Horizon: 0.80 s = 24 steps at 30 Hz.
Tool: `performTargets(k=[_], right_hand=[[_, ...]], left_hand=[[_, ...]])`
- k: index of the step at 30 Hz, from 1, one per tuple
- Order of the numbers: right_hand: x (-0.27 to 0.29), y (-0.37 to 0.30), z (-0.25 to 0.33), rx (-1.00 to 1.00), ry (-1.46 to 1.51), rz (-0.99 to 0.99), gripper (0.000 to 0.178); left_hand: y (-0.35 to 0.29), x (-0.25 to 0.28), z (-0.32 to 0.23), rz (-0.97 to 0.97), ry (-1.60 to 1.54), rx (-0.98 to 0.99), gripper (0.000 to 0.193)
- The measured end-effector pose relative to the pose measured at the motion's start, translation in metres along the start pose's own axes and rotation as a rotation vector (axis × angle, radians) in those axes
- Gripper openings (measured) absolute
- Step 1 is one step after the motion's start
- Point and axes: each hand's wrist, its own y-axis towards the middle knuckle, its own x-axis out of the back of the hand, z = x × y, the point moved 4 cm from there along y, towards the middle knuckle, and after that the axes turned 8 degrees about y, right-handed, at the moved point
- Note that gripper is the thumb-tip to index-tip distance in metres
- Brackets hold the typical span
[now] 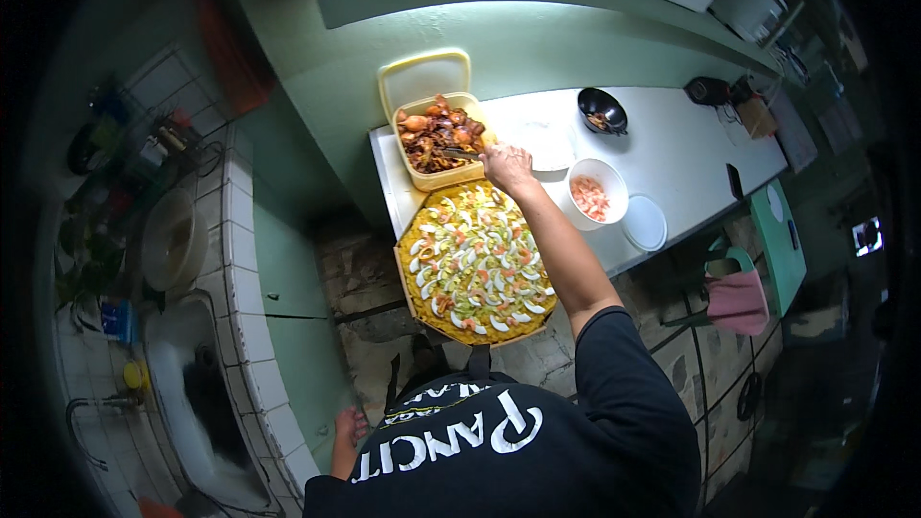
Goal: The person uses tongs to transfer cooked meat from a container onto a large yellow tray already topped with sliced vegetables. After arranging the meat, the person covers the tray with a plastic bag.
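My right hand (508,169) reaches over the table, closed on the handle of a slim metal utensil (462,153). The utensil's far end lies in dark reddish-brown cooked food pieces (432,139) inside a yellow plastic container (418,179). Its lid (424,77) stands tipped back behind it. Just in front is a large many-sided tray (401,280) of yellow-orange noodles, topped with egg slices (499,280), green shreds and pink pieces. Low beside my body, my left hand (353,425) has curled fingers and holds nothing visible.
Right of the container, the white table (672,149) holds a white plate (547,146), a white bowl (597,194) of pink pieces, a round lid (645,223) and a black bowl (602,112). A tiled counter with a sink (197,393) runs along the left.
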Motion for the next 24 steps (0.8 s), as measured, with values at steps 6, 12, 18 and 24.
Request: performTargets(k=[6,12,18,24], right_hand=[[-0.007,-0.002,0.013,0.094,-0.048,-0.008,0.026],[0.027,-0.019,-0.003,0.000,0.097,-0.134,0.028],[0.022,-0.034,-0.041,-0.159,0.211,-0.099,0.028],[0.047,-0.079,-0.059,-0.106,0.316,-0.212,0.030]], left_hand=[[-0.002,0.002,0.029,0.004,-0.046,0.012,0.040],[0.000,0.000,0.026,0.019,0.004,-0.053,0.043],[0.002,0.005,-0.011,-0.004,0.078,-0.140,0.039],[-0.003,-0.002,-0.023,0.011,0.086,-0.092,0.037]])
